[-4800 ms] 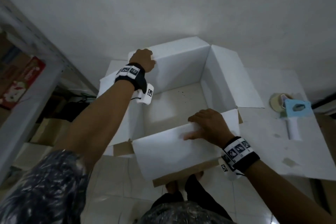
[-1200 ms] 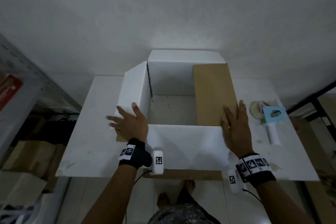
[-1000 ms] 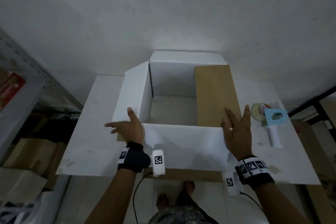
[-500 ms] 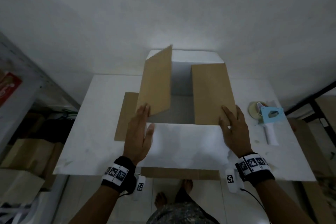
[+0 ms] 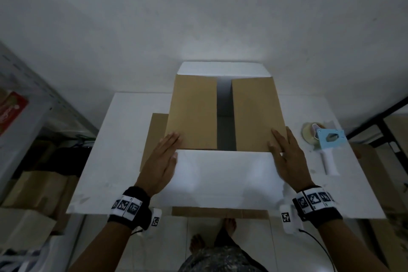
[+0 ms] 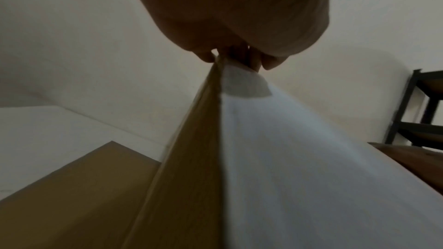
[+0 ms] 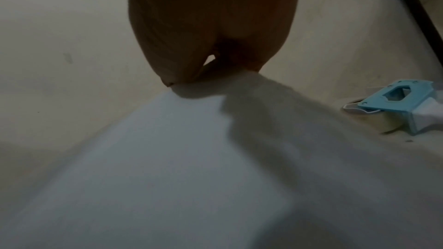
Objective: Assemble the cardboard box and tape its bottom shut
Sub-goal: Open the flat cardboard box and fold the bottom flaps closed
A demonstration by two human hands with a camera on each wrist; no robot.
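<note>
— What are your hands doing?

— My left hand [image 5: 162, 162] lies flat, fingers straight and together, its fingertips on the near corner of the left brown flap [image 5: 192, 112] and its palm over the edge of the white near flap [image 5: 223, 174]. It grips nothing; it only presses. My right hand [image 5: 287, 157] mirrors it: fingers spread and straight, pressing the near corner of the right brown flap [image 5: 257, 115], clasping nothing either.

— Why flat palms rather than a grip?

— I judge the flaps would spring up if let go, so spread hands pin them level with the box opening.

— Where is the box itself?

— The cardboard box [image 5: 223, 68] stands on the white table [image 5: 110, 157], bottom end up, right in front of me. The two brown flaps are folded inward with a dark gap between them. The white near flap slopes toward me and the white far flap stands behind; both are unfolded.

— And the tape?

— The tape dispenser [image 5: 326, 146], blue head and white handle, lies on the table just beside my right hand, within easy reach for when the long flaps are down.
</note>
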